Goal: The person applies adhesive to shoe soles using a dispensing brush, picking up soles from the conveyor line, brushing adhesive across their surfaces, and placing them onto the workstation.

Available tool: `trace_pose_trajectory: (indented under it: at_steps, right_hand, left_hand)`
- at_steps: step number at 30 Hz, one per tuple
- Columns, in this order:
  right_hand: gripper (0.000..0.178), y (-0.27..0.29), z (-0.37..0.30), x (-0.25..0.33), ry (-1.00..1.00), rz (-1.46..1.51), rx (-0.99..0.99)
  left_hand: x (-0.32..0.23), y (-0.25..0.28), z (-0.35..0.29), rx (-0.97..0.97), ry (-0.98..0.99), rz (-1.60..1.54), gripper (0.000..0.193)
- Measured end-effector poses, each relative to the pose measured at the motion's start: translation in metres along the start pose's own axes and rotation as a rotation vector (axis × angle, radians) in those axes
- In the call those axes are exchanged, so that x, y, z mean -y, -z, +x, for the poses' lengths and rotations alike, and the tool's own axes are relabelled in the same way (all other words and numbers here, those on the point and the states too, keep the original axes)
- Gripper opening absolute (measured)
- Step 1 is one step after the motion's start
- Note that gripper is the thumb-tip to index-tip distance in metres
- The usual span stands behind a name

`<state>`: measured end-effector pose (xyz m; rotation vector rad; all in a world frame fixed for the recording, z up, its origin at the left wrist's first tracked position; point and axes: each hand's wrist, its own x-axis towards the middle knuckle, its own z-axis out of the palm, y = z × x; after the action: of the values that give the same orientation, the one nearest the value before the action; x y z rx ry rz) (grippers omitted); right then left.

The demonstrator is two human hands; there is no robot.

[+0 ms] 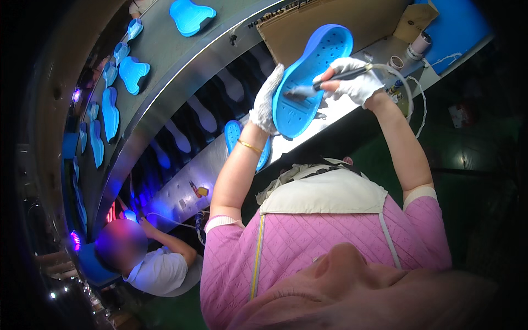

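My left hand (267,103), in a white glove, grips the left edge of a bright blue shoe sole (308,70). The sole is held up at a slant, its hollow, hole-dotted inner side facing me. In my right hand (355,85), also gloved but with bare fingertips, is a dark-handled brush (342,76) joined to a clear hose (408,91). Its blurred bristles lie over the lower half of the sole; whether they touch it I cannot tell. Below my left wrist, another blue sole (233,133) rests on the metal bench, partly hidden by my forearm.
A curved grey conveyor (159,52) on the left carries several blue shoe parts (133,74). Sole-shaped pieces (202,114) sit on a dark rack below it. A cardboard box (297,27) and a bottle (419,45) stand at the back. A co-worker (162,269) works at lower left.
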<state>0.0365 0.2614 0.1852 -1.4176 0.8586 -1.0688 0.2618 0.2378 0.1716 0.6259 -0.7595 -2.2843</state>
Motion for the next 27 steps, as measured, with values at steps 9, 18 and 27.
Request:
trace_pose_trajectory:
  at_steps: [9,18,27]
  right_hand:
    - [0.009,0.011,0.016,-0.007,0.372,-0.359,-0.339]
    - [0.018,-0.024,-0.007,0.008,0.542,-0.550,-0.075]
    - [0.012,-0.018,0.008,0.033,0.562,-0.435,-0.185]
  left_hand:
    - [0.008,0.010,-0.010,0.114,-0.064,-0.239,0.077]
    - [0.009,0.025,-0.026,0.017,-0.266,-0.092,0.073]
    - [0.009,0.035,-0.038,-0.090,-0.273,0.064,0.077]
